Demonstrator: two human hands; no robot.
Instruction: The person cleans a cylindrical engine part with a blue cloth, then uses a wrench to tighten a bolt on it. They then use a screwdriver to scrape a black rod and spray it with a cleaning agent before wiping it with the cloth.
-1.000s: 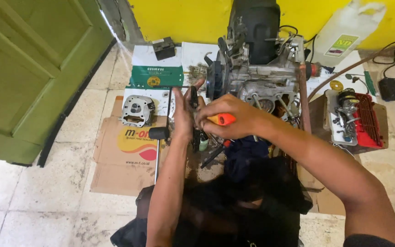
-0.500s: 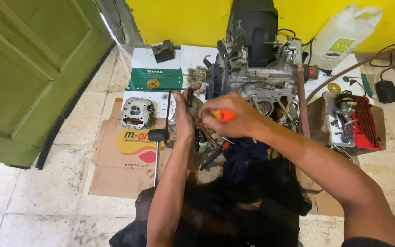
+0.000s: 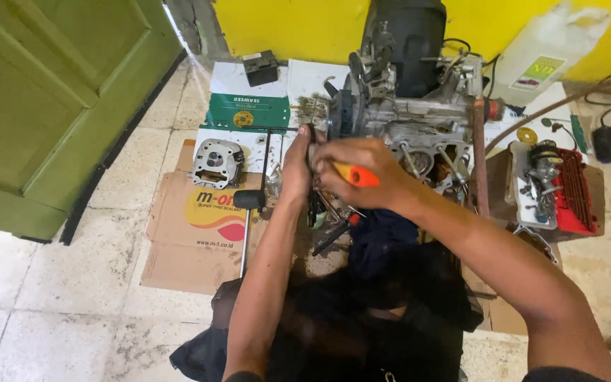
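- A person's right hand [image 3: 362,170] is wrapped around an orange-handled tool [image 3: 357,175], fingers curled fully over the grip, pressed against the near face of a small engine [image 3: 411,120] standing on the tiled floor.
- The left hand [image 3: 297,166] rests just beside it, fingers bent against the engine's left edge; whether they grip anything cannot be told.
- The tool's working end is hidden behind both hands.
- A grey metal cylinder head [image 3: 216,163] lies left of the hands on flattened cardboard [image 3: 178,240], near a black-headed mallet [image 3: 249,201].
- A green box [image 3: 247,111] sits beyond it, a white plastic jug [image 3: 542,56] against the yellow wall.
- A red-finned engine part [image 3: 574,191] lies to the right, well apart.
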